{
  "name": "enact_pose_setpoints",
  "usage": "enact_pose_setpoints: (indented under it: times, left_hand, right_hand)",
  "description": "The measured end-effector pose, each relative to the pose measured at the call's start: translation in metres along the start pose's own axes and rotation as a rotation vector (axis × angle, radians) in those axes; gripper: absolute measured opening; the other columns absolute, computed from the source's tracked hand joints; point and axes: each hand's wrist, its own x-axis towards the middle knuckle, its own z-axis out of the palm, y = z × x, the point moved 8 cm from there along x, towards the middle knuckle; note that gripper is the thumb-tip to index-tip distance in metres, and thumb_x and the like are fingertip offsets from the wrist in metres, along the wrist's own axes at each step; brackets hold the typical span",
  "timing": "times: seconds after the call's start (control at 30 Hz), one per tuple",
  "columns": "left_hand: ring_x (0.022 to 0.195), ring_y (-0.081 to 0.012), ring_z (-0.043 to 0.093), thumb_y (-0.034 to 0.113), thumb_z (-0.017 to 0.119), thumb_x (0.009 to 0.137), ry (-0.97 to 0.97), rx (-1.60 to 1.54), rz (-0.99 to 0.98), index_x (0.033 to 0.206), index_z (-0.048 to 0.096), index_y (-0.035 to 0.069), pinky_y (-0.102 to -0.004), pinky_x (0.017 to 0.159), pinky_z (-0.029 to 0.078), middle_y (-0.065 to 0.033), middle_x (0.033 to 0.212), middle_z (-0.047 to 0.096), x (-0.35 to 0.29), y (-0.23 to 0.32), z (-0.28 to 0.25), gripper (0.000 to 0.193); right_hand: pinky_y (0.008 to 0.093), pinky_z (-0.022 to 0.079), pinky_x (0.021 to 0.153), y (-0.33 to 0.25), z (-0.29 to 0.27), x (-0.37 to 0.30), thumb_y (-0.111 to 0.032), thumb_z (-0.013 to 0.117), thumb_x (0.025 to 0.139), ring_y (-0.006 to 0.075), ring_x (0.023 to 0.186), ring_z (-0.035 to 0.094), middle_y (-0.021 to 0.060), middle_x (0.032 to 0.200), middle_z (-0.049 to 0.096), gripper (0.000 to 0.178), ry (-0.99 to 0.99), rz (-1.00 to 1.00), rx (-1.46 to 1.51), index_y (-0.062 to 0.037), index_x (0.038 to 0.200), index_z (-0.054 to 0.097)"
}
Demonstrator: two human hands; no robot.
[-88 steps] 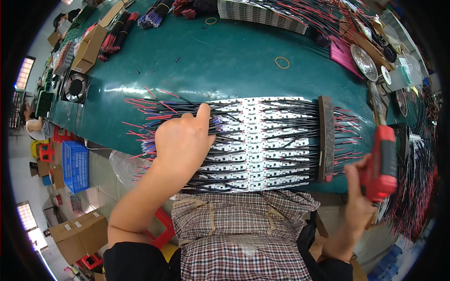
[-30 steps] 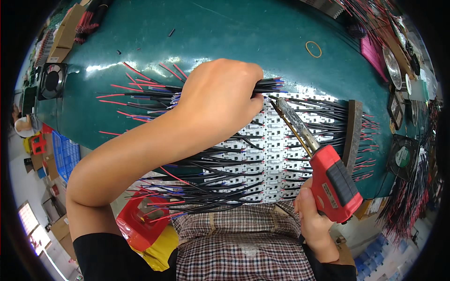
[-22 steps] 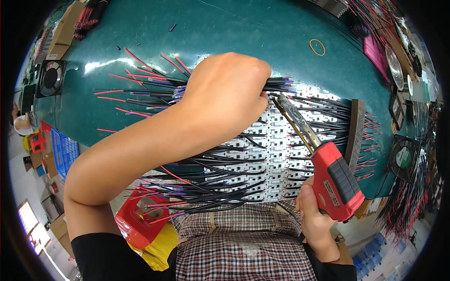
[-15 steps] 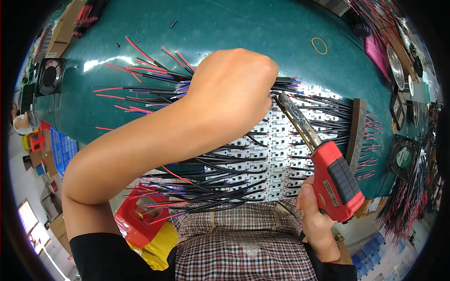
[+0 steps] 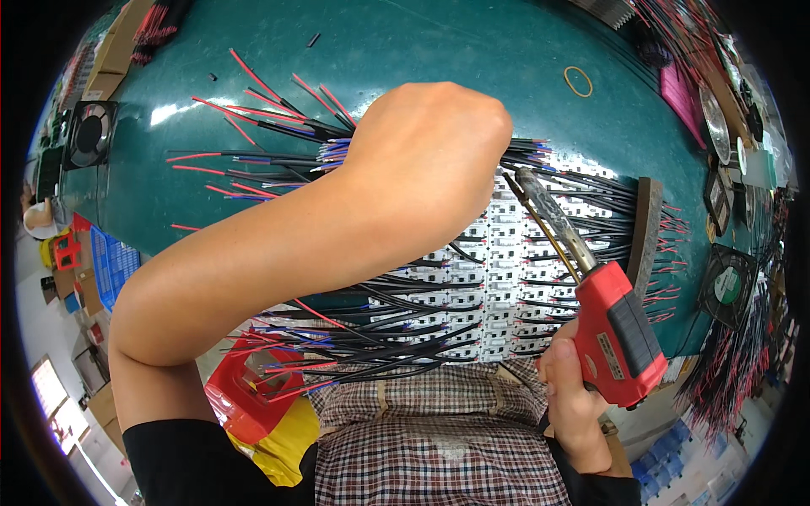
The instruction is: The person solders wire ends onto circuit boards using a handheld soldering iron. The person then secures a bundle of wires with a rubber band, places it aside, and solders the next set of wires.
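My left hand (image 5: 430,152) reaches across the boards, back up and fingers curled out of sight. A bundle of black wires (image 5: 329,133) with red and blue ends comes out on both sides of this closed fist. In my right hand (image 5: 574,392) is a soldering gun (image 5: 616,333), red with a black grip panel. Its dark tip and thin feed tube point up and left, close beside the left fist. Below them lie white circuit boards (image 5: 502,278) in a joined panel, with black wires fanning out on both sides. The fist and forearm cover part of the panel.
A dark bar (image 5: 645,240) lies across the wires right of the boards. Fans (image 5: 91,135) stand at both table sides. A rubber band (image 5: 578,82) and a short black piece (image 5: 313,40) lie on the green table. A red stool (image 5: 253,396) stands below left.
The soldering gun and my right hand have shifted slightly right and down, its tip moving off to the right. My left fist has moved a little to the right, and the wire bundle shifts with it.
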Motion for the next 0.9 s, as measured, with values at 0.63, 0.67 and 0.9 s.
enact_pose_setpoints:
  times: [0.63, 0.67, 0.9]
  left_hand:
    - [0.076, -0.0416, 0.067, 0.013, 0.071, 0.08, -0.051, -0.016, -0.032, 0.087, 0.073, -0.002, -0.0489, 0.072, 0.053, -0.0216, 0.077, 0.069, 0.002, -0.01, 0.004, 0.016]
    - [0.076, -0.0414, 0.068, 0.013, 0.072, 0.08, -0.056, -0.009, -0.047, 0.086, 0.072, -0.002, -0.049, 0.072, 0.053, -0.0216, 0.077, 0.069, 0.001, -0.01, 0.005, 0.016]
    - [0.076, -0.0407, 0.068, 0.012, 0.074, 0.079, -0.006, 0.038, 0.014, 0.084, 0.069, -0.001, -0.0509, 0.071, 0.053, -0.0205, 0.075, 0.068, -0.004, 0.002, 0.003, 0.014]
  right_hand:
    - [0.0241, 0.04, 0.047, 0.002, 0.007, 0.002, -0.01, 0.064, 0.099, 0.0062, 0.049, 0.044, 0.0021, 0.068, 0.052, 0.013, 0.024, 0.099, 0.111, 0.0011, 0.102, 0.057]
    - [0.0241, 0.04, 0.047, 0.004, 0.006, 0.002, -0.01, 0.064, 0.099, 0.0062, 0.049, 0.044, 0.0021, 0.068, 0.052, 0.013, 0.024, 0.099, 0.112, 0.0011, 0.102, 0.057]
    - [0.0277, 0.045, 0.058, 0.01, 0.008, -0.003, -0.009, 0.067, 0.098, 0.0104, 0.065, 0.054, 0.0029, 0.08, 0.059, 0.012, -0.099, 0.146, 0.045, -0.0019, 0.106, 0.062]
